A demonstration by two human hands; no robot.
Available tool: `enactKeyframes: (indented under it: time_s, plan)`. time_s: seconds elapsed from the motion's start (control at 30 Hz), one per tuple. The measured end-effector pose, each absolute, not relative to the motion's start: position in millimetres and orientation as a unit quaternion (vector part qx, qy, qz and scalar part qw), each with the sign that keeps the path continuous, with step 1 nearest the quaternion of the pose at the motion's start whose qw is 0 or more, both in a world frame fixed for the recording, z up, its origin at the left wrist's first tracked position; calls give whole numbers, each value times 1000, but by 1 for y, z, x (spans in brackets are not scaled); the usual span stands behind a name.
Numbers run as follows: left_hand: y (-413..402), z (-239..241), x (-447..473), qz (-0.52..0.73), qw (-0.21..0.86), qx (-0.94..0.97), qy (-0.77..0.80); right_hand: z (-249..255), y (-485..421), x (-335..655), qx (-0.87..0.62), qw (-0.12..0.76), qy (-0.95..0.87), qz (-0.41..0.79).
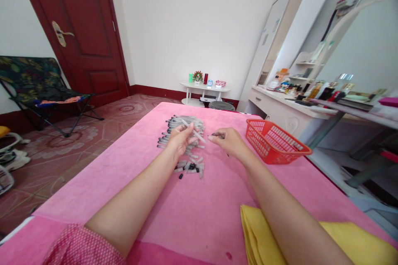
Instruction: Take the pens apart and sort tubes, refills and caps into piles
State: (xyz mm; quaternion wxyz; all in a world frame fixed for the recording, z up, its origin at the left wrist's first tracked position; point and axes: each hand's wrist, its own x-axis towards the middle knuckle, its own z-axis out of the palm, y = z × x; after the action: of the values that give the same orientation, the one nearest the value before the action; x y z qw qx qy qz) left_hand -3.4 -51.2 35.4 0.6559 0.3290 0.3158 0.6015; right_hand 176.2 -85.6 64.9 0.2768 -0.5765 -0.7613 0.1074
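Note:
My left hand (180, 139) is closed, with a whitish translucent pen barrel (199, 136) pinched between thumb and fingers. The barrel slants down to the right, toward my right hand (229, 140). The fingers of that right hand are pressed together close to the barrel's lower end; what they hold, if anything, is too small to make out. Under and behind my left hand lies a stack of similar pen barrels (173, 125) with dark ends pointing left. Nearer to me is a loose heap of small clear and black pen caps (190, 167), with one black piece (180, 176) apart from it.
A red plastic basket (270, 155) stands on the pink-covered table (124, 186), right of my right hand. Folded yellow cloth (253, 232) lies under my right forearm. Beyond are a low white stand (190, 87), a folding chair (37, 87) and a cluttered dressing table (280, 103).

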Motion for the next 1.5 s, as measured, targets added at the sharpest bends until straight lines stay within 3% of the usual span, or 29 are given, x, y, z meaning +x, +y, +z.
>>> enactKeyframes:
  time_s: [0.3, 0.47, 0.57, 0.73, 0.93, 1.03, 1.2, 1.4, 1.5]
  plan:
    - [-69, 43, 11, 572, 646, 384, 328, 81, -101, 164, -620, 244, -746, 11]
    - [-49, 46, -18, 555, 513, 493, 432, 105, -95, 231, -761, 234, -594, -119]
    - [-34, 44, -43, 481, 400, 609, 487, 107, -94, 275, -833, 219, -491, -134]
    - [-26, 44, -73, 280, 266, 771, 506, 102, -94, 299, -875, 203, -425, -106]
    - [-37, 47, -67, 103, 172, 831, 520, 94, -88, 248, -732, 219, -645, -21]
    - [-44, 46, -57, 88, 131, 827, 540, 79, -86, 212, -662, 162, -728, 73]
    - [-51, 51, -50, 128, 127, 814, 553, 53, -88, 178, -543, 148, -797, 219]
    - [-54, 61, -51, 98, 84, 848, 513, 48, -87, 165, -470, 283, -795, 260]
    - [-58, 65, -45, 138, 92, 863, 478, 48, -90, 157, -462, 300, -802, 233]
